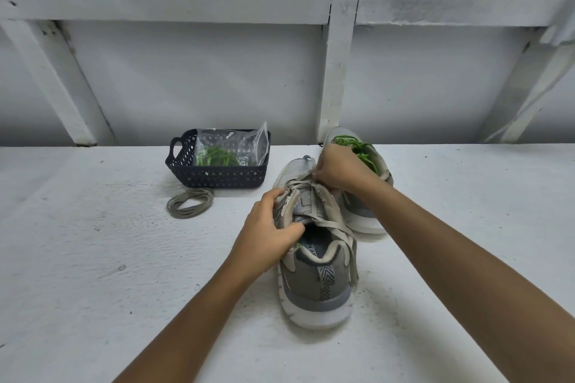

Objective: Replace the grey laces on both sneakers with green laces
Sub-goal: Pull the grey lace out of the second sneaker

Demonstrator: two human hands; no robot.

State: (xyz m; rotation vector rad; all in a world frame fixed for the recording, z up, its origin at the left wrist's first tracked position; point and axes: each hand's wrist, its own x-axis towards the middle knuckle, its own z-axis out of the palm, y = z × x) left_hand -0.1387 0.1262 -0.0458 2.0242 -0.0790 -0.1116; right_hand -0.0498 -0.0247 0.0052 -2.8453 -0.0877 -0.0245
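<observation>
Near sneaker (317, 286), 6 o'clock: grey suede and mesh, flat grey laces (329, 221) loosened | left hand (267, 236) grips its tongue side | right hand (339, 169) pinches the grey laces near the toe, half hiding the far sneaker (364, 222) at 1 o'clock, green-laced | 10–11 o'clock: coiled grey lace (190, 204), dark lattice basket (217, 179), bagged green laces (216, 158)

The near grey suede-and-mesh sneaker with a white sole (317, 286) stood upright on the white surface (93, 242), heel toward the camera. Its flat grey lace (329, 211) hung loose across the eyelets, with the ends trailing down the right side. Just behind it to the right stood the matching second sneaker (362, 216), threaded with a bright green cord lace (357, 149). A loose grey lace coil (190, 203) lay just in front of the dark plastic basket (217, 177). Inside the basket, another green lace (216, 158) lay bunched in a clear bag (249, 146).
</observation>
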